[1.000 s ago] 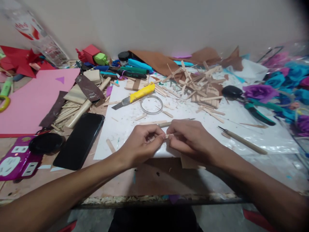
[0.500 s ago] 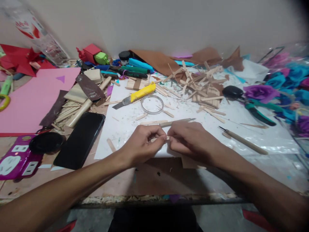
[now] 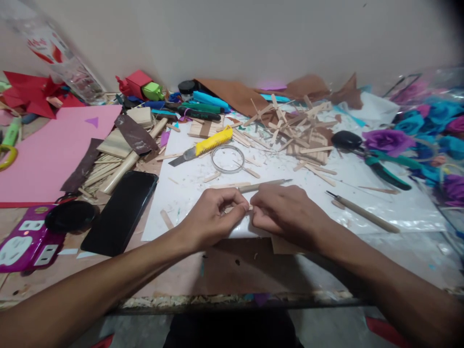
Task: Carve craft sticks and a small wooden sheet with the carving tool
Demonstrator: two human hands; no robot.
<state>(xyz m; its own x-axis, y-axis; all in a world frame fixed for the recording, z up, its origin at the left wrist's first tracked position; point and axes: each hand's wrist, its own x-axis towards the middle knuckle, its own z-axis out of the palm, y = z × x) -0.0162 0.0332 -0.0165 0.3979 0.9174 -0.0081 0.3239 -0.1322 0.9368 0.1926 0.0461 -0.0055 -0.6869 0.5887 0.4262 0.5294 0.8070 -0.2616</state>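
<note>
Close to the front edge of the white paper (image 3: 203, 217), my left hand (image 3: 217, 210) pinches a small pale wooden stick (image 3: 228, 210), mostly covered by the fingers. My right hand (image 3: 281, 210) is closed at the stick's right end, fingertips nearly meeting those of the left. Whether the right fingers grip the stick itself is hard to see. Just beyond the hands lie a thin carving tool (image 3: 266, 184) and a flat craft stick (image 3: 230, 185). A second wooden-handled carving tool (image 3: 366, 212) rests to the right of my right hand.
Behind lie a yellow utility knife (image 3: 213, 141), a metal ring (image 3: 227, 159) and a heap of craft sticks (image 3: 286, 123). Pliers (image 3: 384, 166) and paper flowers (image 3: 389, 141) are on the right. A black phone (image 3: 121, 212) and purple power strip (image 3: 27, 237) sit left.
Both hands stay almost in place, still pinched together around the small stick. The whole view has shifted very slightly.
</note>
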